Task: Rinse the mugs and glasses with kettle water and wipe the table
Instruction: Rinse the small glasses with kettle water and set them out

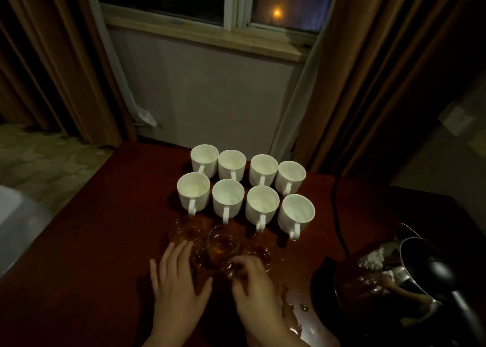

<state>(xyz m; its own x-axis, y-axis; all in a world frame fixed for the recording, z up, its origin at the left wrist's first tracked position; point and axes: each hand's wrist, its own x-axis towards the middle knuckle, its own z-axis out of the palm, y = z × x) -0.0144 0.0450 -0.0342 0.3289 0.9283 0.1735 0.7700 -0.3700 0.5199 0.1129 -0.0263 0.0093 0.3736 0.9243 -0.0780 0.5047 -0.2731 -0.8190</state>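
Mugs (244,189) upright, handles toward person; left hand (178,281) spread; right hand (252,283) pinching glass (223,246).

A dim, dark room.
The mugs (247,189) look bright white. A small orange light (276,12) glows in the window (236,5). Edges bend; corners go black.

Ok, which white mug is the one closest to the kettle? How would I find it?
Start at the dark wooden table under the window, where eight white mugs stand in two rows of four. Take the row nearer the person and follow it toward the steel kettle. The last mug there is yours: the right-hand corner one, with clear glasses to its left.
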